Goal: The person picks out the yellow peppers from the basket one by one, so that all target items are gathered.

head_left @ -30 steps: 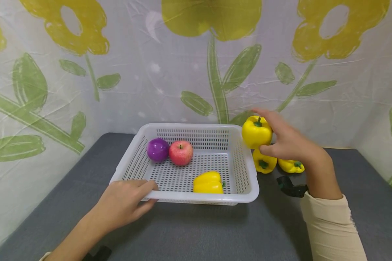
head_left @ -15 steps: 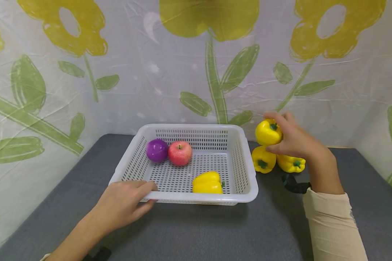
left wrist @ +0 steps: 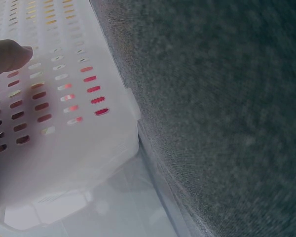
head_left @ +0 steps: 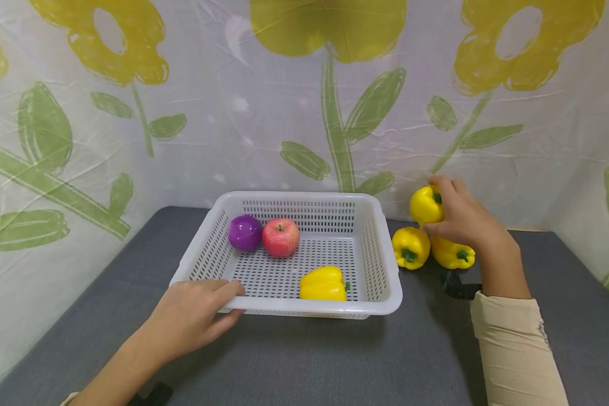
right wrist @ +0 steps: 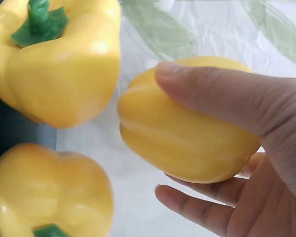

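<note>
My left hand grips the front rim of a white plastic basket near its left corner; its thumb shows against the slotted wall in the left wrist view. Inside the basket lie a purple onion-like ball, a red apple and a yellow bell pepper. To the right of the basket, my right hand holds another yellow bell pepper between thumb and fingers. Two more yellow bell peppers, one nearer the basket and one to its right, lie just below the held one.
A dark grey table spreads under everything. Behind it hangs a pale cloth printed with yellow flowers and green leaves, close to the basket's back rim and the peppers.
My right hand has moved the held pepper rightward and slightly down, away from the basket's right rim to behind the two loose peppers. The left hand and basket stay put.
</note>
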Motion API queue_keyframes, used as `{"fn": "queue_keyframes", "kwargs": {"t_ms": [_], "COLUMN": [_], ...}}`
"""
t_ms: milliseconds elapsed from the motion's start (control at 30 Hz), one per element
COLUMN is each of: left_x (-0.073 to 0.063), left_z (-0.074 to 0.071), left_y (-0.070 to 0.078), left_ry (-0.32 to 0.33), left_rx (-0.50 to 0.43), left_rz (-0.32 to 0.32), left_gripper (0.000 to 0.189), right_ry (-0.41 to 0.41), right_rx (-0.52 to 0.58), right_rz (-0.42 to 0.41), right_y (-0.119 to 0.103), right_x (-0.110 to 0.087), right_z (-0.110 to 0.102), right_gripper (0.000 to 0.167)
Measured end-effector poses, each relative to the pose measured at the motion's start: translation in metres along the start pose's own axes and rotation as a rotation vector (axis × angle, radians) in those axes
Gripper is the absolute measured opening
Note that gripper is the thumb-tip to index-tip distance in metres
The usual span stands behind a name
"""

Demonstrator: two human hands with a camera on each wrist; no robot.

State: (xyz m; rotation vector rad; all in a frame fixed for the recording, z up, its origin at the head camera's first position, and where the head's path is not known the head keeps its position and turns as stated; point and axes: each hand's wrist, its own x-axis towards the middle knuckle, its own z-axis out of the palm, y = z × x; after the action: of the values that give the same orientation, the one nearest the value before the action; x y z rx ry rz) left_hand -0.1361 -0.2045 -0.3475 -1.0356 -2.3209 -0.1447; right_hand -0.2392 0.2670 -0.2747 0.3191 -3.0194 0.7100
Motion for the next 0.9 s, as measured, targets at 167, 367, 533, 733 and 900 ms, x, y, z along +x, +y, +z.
{"fn": "queue_keyframes", "kwargs": {"t_ms": [167,367,533,733,900], "left_x": [0.000,0.000,0.000,0.000,0.000], "left_z": [0.000,0.000,0.000,0.000,0.000], "left_y": [0.000,0.000,0.000,0.000,0.000], "left_ry": [0.002,0.004,0.015,0.012,0.005], "left_rx": [-0.002,-0.006,-0.007,-0.007,-0.008], "left_rz": [0.001,-0.001,0.004,0.003,0.003], "left_gripper": [0.016,0.016,0.016,0.016,0.016], "right_ry": [-0.005,-0.017,-0.016,-0.007,-0.018], "right_rx": [0.004,0.026,0.020,0.009,0.010], "right_rz": [0.026,0.069,0.062,0.055,0.045], "right_y": [0.006,0.010,0.016,0.020,0.021], "right_x": [0.002,0.005,0.007,0.009,0.010], "right_z": [0.003,0.008,0.010,0.013,0.015], "right_gripper": [0.098,0.098,0.098,0.096,0.093]}}
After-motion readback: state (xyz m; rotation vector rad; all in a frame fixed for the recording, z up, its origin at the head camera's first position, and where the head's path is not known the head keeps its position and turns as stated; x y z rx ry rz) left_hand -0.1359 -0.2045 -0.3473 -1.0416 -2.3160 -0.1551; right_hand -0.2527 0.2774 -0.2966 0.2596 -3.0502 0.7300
